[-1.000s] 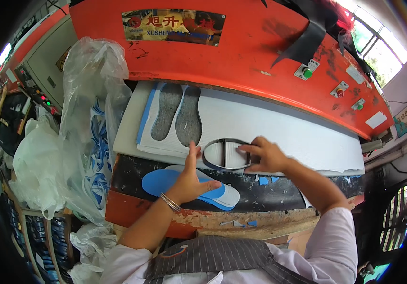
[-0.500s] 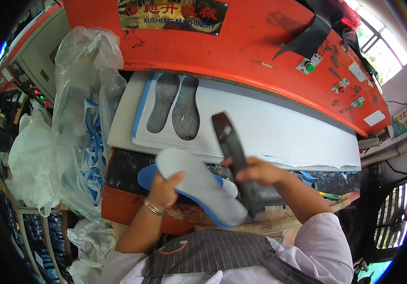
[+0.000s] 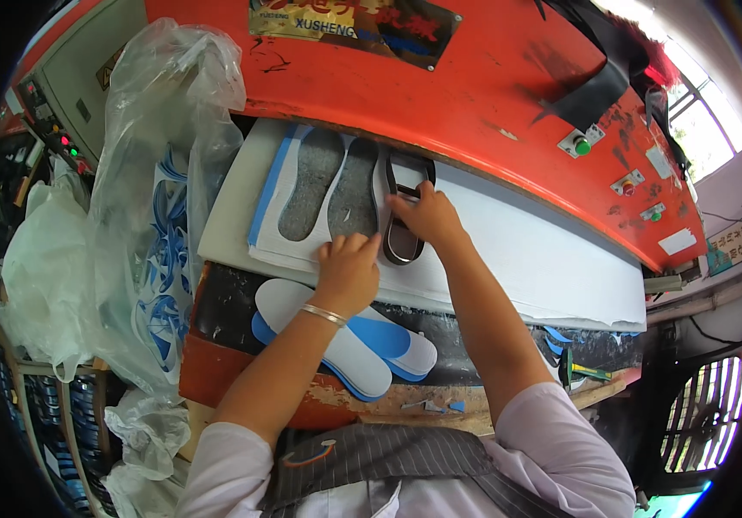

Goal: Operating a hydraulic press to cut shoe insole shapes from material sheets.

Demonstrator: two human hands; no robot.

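A white foam sheet (image 3: 509,259) with a blue underside lies on the bed of an orange cutting press (image 3: 440,95). Two sole-shaped holes (image 3: 332,194) are cut out of its left end. Beside them stands a dark metal sole-shaped cutting die (image 3: 405,211). My right hand (image 3: 427,216) grips the die's right side and holds it on the sheet. My left hand (image 3: 347,269) presses flat on the sheet just left of the die, a bangle on its wrist. Cut white and blue insoles (image 3: 336,341) lie stacked on the black ledge in front.
A big clear plastic bag (image 3: 155,198) with blue and white offcuts hangs at the left. More bags (image 3: 38,276) sit further left. Buttons (image 3: 583,145) dot the press front. A green-handled tool (image 3: 583,371) and small scraps lie on the worn front ledge at the right.
I have laid the white insole down on the stack in front. My right hand has carried the die back up onto the sheet, beside the two holes, and my left hand now steadies the sheet.
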